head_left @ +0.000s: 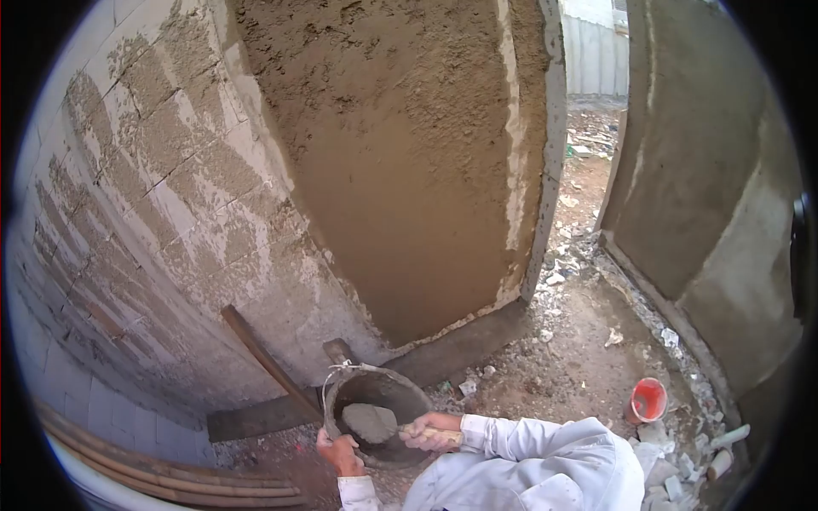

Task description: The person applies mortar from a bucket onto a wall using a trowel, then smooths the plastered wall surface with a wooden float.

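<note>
A dark, round bucket [400,385] with a pale cord tied at its rim stands low in front of me. At its near left side, my left hand [343,455] is closed on the rim. My right hand [431,428] is wrapped round the light handle of a trowel [449,438], held over the bucket's mouth. Grey wet mortar [370,422] covers the trowel blade, which hides the blade's shape. Much of the bucket's inside is in shadow.
Ahead rises a wall panel of wet brown plaster [409,221], beside a roughly splashed block wall [162,162]. A wooden plank [460,345] lies along its foot; a timber piece [268,359] leans left. Poles [179,481] lie lower left. Right are a red bucket [649,399], rubble [673,473] and a doorway.
</note>
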The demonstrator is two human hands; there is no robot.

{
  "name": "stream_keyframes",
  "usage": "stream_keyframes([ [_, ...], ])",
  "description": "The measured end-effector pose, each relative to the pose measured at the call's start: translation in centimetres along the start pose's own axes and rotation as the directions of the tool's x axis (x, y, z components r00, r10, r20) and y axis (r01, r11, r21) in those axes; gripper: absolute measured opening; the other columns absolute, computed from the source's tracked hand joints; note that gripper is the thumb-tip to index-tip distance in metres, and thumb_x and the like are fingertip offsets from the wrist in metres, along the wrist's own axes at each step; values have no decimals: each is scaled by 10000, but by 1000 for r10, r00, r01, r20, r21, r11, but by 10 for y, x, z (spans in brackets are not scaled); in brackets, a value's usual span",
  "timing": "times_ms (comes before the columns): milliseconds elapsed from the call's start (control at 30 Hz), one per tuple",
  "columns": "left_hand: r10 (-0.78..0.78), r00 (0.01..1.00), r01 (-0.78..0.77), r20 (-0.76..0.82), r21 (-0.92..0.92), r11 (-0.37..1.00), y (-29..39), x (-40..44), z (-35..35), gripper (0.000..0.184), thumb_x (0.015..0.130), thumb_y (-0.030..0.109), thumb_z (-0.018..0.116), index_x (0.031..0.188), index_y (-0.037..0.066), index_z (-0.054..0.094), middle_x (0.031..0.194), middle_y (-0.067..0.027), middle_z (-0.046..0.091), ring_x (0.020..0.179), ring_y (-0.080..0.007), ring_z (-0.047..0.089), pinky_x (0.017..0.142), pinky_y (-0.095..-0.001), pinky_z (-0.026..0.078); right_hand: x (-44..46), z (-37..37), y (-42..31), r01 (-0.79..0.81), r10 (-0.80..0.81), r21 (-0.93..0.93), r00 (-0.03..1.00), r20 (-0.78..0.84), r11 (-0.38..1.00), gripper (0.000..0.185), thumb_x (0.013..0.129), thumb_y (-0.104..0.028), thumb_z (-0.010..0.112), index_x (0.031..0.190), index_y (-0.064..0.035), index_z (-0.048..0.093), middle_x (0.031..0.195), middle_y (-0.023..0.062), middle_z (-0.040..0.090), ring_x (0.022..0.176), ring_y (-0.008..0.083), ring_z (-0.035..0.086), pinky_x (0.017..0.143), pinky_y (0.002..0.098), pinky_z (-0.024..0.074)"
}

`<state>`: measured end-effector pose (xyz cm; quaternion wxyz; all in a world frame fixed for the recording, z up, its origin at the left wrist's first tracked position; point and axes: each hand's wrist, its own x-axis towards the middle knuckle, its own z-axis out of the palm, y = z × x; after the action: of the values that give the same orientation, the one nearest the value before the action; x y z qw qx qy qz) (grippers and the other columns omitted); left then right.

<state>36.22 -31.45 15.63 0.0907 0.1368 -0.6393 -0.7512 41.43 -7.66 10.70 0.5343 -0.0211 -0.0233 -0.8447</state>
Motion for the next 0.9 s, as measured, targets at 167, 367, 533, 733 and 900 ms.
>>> stream_keyframes([
  [167, -22, 999, 23, -28, 14, 1000, -17, 2, 9, 296, 616, -154, 448, 823, 16, 575, 712, 9, 517, 576, -110, 471, 408, -258, 323, -39, 88, -44, 369, -354, -162, 928, 113, 915, 290, 800, -81, 482, 1077, -9, 437, 798, 82, 458, 476, 107, 446, 342, 265, 433],
  [367, -35, 996, 38, -86, 30, 999, -31, 10, 31, 254, 667, -134, 430, 814, 23, 566, 711, -4, 539, 558, -104, 469, 397, -258, 319, -111, 246, -110, 815, -801, -546, 452, 392, 193, 291, 866, -44, 565, 1119, -100, 434, 891, 73, 505, 615, 150, 551, 542, 323, 513],
  [533, 4, 995, -1, -98, 33, 999, -36, 18, 48, 269, 676, -128, 430, 847, 15, 581, 750, -24, 584, 566, -120, 499, 396, -262, 327, -171, 350, -195, 518, -658, -469, -275, 701, -716, 316, 942, 2, 580, 1157, -74, 361, 972, 79, 515, 755, 179, 625, 678, 360, 582],
  [733, -5, 979, 19, -205, 67, 998, -28, 23, 81, 276, 685, -124, 438, 874, 11, 588, 772, -38, 607, 574, -135, 522, 396, -269, 345, -269, 436, -341, -340, 62, -255, -699, 712, -905, 374, 933, 0, 597, 1193, -31, 329, 975, 98, 551, 793, 192, 627, 728, 356, 562],
  [900, -1, 965, 20, -262, 72, 997, -16, 22, 98, 227, 669, -101, 427, 809, 32, 546, 719, -34, 575, 577, -129, 506, 401, -271, 346, -310, 448, -459, -675, 274, -477, -696, 663, -563, 354, 912, -90, 605, 1174, 23, 397, 1007, 223, 588, 859, 370, 639, 797, 469, 521],
])
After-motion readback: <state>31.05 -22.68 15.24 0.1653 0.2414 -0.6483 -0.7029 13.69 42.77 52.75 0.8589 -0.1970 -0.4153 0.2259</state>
